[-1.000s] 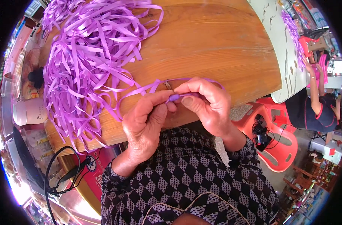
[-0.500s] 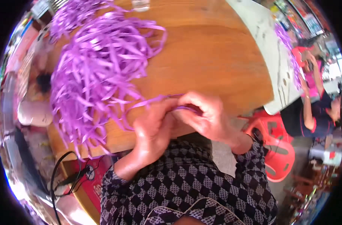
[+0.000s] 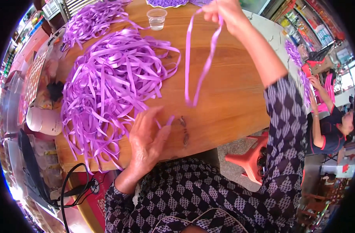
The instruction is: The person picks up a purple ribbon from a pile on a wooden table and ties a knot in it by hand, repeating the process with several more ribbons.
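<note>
My right hand (image 3: 226, 13) is raised over the far side of the table, its fingers closed on a shiny purple ribbon (image 3: 188, 58). The ribbon hangs down from it in a long loop. By the near edge of the table, my left hand (image 3: 144, 139) is beside a large tangled heap of purple ribbons (image 3: 111, 70), thumb and fingers apart. A short bit of purple ribbon (image 3: 170, 120) shows by its thumb tip; whether it is held there or only lies there is unclear. Farther back on the left is a second ribbon heap (image 3: 94, 21).
A clear plastic cup (image 3: 157, 19) stands on the wooden table (image 3: 228, 85), near a white-rimmed dish of small purple pieces (image 3: 167, 3). A red plastic stool (image 3: 249, 159) is off to the right. Beyond it another person (image 3: 327, 128) works at a pale table with purple strips.
My hands were close together at the table's near edge, with ribbon between them. My right hand has moved far forward with the ribbon loop; my left has stayed near the heap, its fingers spread.
</note>
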`<state>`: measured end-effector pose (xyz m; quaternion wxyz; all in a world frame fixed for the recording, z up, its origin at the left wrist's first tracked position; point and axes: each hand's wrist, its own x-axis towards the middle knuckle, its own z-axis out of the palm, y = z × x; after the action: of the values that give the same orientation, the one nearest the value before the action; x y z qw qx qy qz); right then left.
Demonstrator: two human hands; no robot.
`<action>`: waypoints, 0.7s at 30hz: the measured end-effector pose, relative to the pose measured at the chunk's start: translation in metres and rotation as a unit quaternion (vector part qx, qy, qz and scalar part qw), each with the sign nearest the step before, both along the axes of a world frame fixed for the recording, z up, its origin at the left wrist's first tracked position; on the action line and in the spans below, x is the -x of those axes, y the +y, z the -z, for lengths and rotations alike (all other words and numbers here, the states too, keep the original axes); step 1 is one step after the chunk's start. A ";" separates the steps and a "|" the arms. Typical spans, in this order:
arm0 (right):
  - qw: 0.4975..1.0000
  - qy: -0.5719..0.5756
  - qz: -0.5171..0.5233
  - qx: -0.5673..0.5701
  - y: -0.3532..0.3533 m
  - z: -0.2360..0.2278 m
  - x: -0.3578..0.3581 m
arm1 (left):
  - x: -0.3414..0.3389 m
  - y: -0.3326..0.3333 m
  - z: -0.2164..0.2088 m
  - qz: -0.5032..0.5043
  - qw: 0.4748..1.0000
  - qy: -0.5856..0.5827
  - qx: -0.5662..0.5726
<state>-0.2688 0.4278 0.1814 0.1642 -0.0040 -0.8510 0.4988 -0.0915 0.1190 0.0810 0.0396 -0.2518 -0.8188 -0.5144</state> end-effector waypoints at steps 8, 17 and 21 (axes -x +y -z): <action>0.955 0.125 0.070 -0.259 0.024 -0.018 0.094 | 0.005 -0.025 0.004 -0.053 0.996 -0.064 -0.044; 0.882 0.155 0.000 -0.445 -0.071 0.022 -0.058 | -0.005 -0.009 -0.002 -0.010 0.941 0.181 0.286; 0.958 0.112 -0.184 -0.190 -0.064 0.085 -0.098 | -0.006 0.005 0.020 -0.003 0.912 0.309 0.271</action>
<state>-0.1704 0.3637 0.0969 0.1622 0.2397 -0.8924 0.3463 -0.0857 0.1236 0.0607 0.2218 -0.3969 -0.8745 -0.1690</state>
